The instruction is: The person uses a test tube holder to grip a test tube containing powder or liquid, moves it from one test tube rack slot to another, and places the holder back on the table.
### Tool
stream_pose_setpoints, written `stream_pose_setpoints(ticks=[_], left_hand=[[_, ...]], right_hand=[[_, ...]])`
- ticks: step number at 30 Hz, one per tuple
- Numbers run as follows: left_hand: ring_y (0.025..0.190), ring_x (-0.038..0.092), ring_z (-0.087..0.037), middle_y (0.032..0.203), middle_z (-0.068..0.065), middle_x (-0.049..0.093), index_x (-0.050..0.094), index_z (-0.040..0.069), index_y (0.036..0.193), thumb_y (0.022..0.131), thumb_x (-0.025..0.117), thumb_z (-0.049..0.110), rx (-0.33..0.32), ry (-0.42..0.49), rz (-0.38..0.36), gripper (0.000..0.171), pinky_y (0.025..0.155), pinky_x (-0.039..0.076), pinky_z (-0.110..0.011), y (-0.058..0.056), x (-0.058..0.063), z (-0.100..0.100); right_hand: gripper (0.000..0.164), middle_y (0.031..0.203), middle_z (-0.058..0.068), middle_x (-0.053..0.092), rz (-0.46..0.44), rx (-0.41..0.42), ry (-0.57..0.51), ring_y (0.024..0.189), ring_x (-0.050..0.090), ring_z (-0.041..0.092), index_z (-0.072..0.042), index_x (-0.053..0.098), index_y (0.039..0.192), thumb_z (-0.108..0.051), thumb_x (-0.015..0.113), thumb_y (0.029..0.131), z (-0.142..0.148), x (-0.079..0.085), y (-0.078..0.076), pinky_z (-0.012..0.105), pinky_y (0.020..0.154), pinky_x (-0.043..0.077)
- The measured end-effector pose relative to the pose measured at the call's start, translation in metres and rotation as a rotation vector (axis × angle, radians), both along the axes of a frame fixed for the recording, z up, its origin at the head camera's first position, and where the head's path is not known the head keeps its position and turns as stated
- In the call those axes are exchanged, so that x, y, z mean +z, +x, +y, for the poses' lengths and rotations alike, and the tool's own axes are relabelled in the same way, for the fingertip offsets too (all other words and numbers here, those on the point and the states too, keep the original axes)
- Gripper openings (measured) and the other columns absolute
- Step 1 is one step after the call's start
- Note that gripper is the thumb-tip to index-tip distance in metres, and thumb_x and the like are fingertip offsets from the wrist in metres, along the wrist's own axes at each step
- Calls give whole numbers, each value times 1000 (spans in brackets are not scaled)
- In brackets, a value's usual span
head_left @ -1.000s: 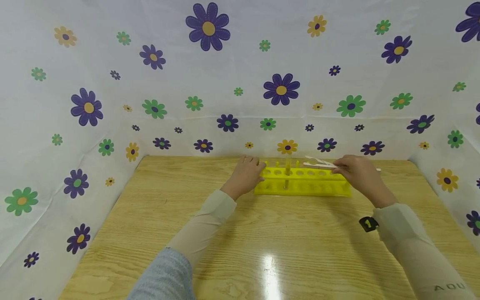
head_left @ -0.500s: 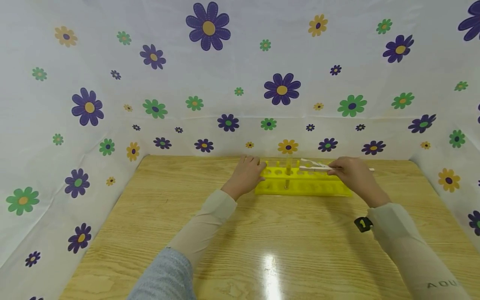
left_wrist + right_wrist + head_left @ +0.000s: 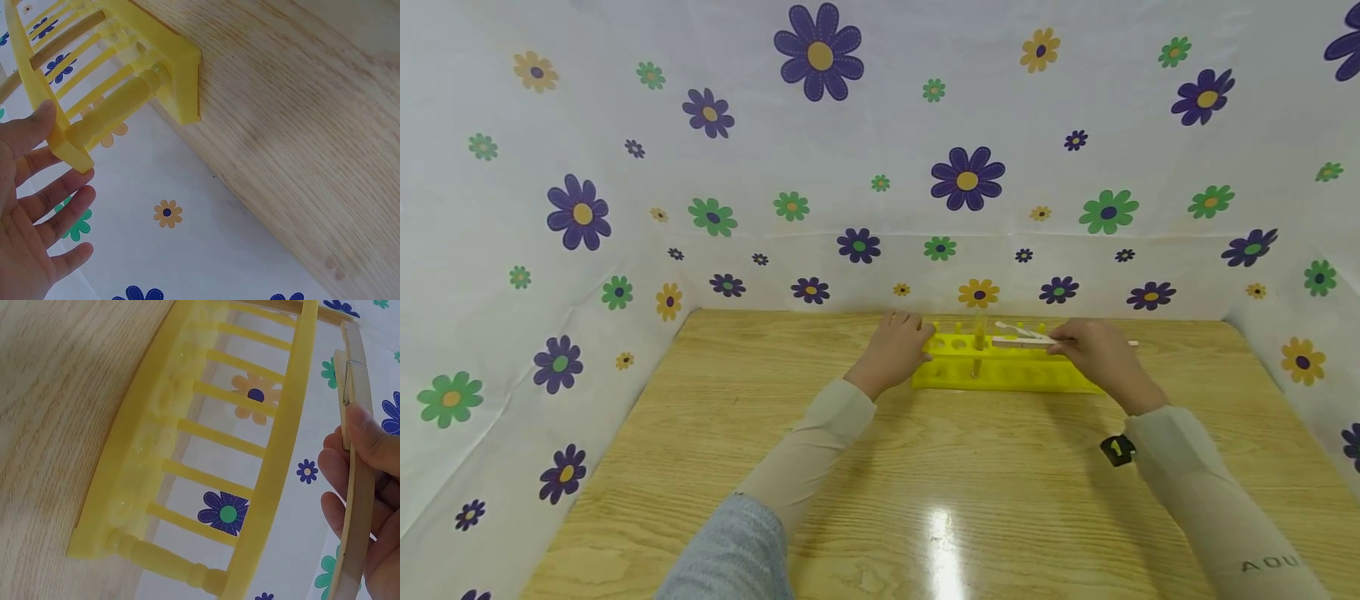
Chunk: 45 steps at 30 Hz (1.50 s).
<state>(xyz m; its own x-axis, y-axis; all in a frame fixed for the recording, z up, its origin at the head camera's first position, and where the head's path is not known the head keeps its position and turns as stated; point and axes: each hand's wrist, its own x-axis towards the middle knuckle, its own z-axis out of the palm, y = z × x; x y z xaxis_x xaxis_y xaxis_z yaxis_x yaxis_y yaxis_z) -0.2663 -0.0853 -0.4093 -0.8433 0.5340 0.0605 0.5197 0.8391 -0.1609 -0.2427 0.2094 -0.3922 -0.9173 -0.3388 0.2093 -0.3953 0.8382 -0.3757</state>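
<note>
A yellow test tube rack (image 3: 1015,377) stands near the back of the table. My left hand (image 3: 891,354) grips its left end; in the left wrist view the thumb lies on the upper bar (image 3: 39,87), with the fingers on the other side. One glass test tube (image 3: 980,335) with yellowish liquid stands upright in the rack, left of its middle. My right hand (image 3: 1101,365) holds a wooden test tube clamp (image 3: 1028,342) level over the rack. Its tips point left, close beside the tube. The right wrist view shows my thumb and fingers around the clamp (image 3: 351,362) and its metal spring.
A flower-printed white sheet (image 3: 857,150) hangs behind and on both sides of the wooden table (image 3: 850,517). Right behind the rack is the table's back edge. A black tag (image 3: 1117,450) with a yellow 1 sits at the right wrist.
My right hand has moved left and slightly down with the clamp, bringing its tips near the test tube. The left hand keeps its grip on the rack.
</note>
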Motion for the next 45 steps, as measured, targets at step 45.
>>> stream_pose_setpoints(ticks=[45], left_hand=[[116,50,-23,118,-4,55,53,17,127,91,58,41,-9,-4,28,43,108,34,-42,4,-12,-4]], right_hand=[[21,94,20,71,16,21,-14,81,68,31,5,70,100,-10,67,85,-18,-15,6,45,77,55]])
